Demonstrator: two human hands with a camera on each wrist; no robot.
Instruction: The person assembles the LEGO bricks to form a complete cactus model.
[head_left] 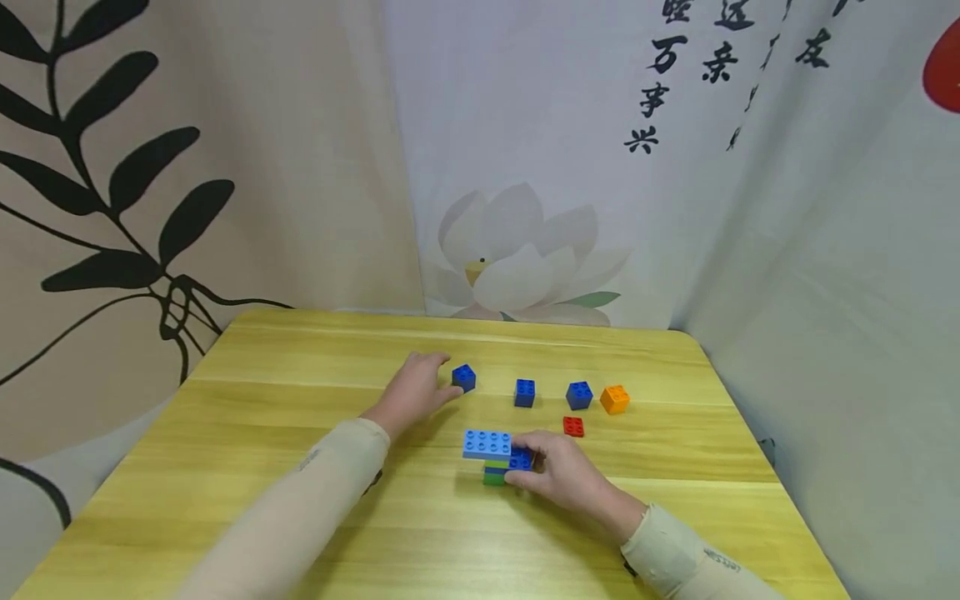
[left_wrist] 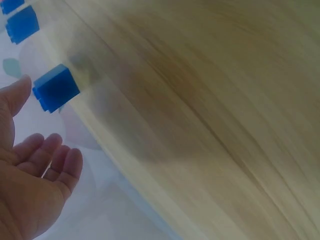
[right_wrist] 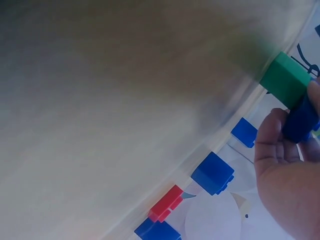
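My left hand point(head_left: 412, 392) reaches toward a small blue toy brick point(head_left: 464, 378) at the back of the table. In the left wrist view the thumb and fingers are spread apart, with the same blue brick point(left_wrist: 56, 89) just beyond them and a gap between. My right hand point(head_left: 566, 471) grips a stack of toy bricks by its right side, thumb in front and fingers behind. The stack has a light blue brick point(head_left: 487, 444) on top, with green and darker blue bricks below. In the right wrist view, its green brick point(right_wrist: 285, 80) and a blue brick point(right_wrist: 301, 120) show by the fingers.
Right of the left hand stand two more blue bricks, one in the middle point(head_left: 524, 392) and one farther right point(head_left: 579, 395), beside an orange brick point(head_left: 615, 399). A flat red brick point(head_left: 573, 427) lies in front of them. The wooden table point(head_left: 300, 358) ends at a printed curtain point(head_left: 337, 167).
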